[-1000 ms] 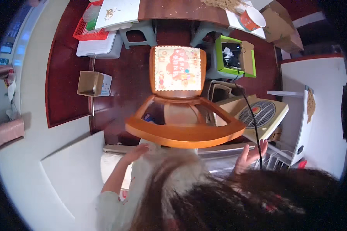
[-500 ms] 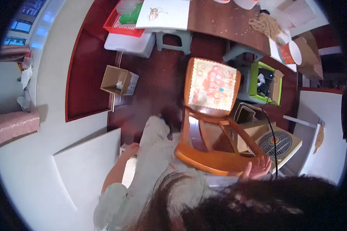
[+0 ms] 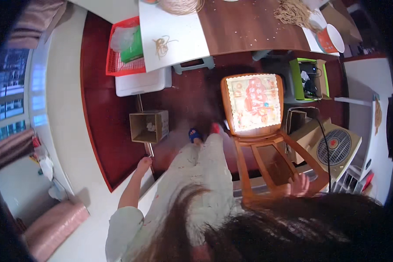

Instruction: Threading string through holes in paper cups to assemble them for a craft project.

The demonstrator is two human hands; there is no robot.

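My left hand [image 3: 145, 163] hangs beside my light patterned trousers, fingers curled in, and nothing shows in it. It is close to a metal strip along the floor edge. On the other side, my right hand [image 3: 298, 185] overlaps the back of a wooden chair [image 3: 245, 168] with its fingers apart; whether it touches the wood I cannot tell. A cream seat cushion [image 3: 254, 102] with a scalloped edge and red print lies on the chair. Dark hair covers much of the lower view.
Ahead stands a brown table [image 3: 253, 26] with tangled tan strands [image 3: 292, 13] and a paper tub [image 3: 331, 40]. A red basket [image 3: 118, 65] sits on a white lidded box [image 3: 144, 83]. An open carton [image 3: 149, 126] is on the floor. A fan [image 3: 335, 146] and green box [image 3: 298, 81] stand right.
My view has shifted, and the chair now appears farther right. My left hand has come away from a pale object beside my leg. My feet now show; my right hand stays by the chair back.
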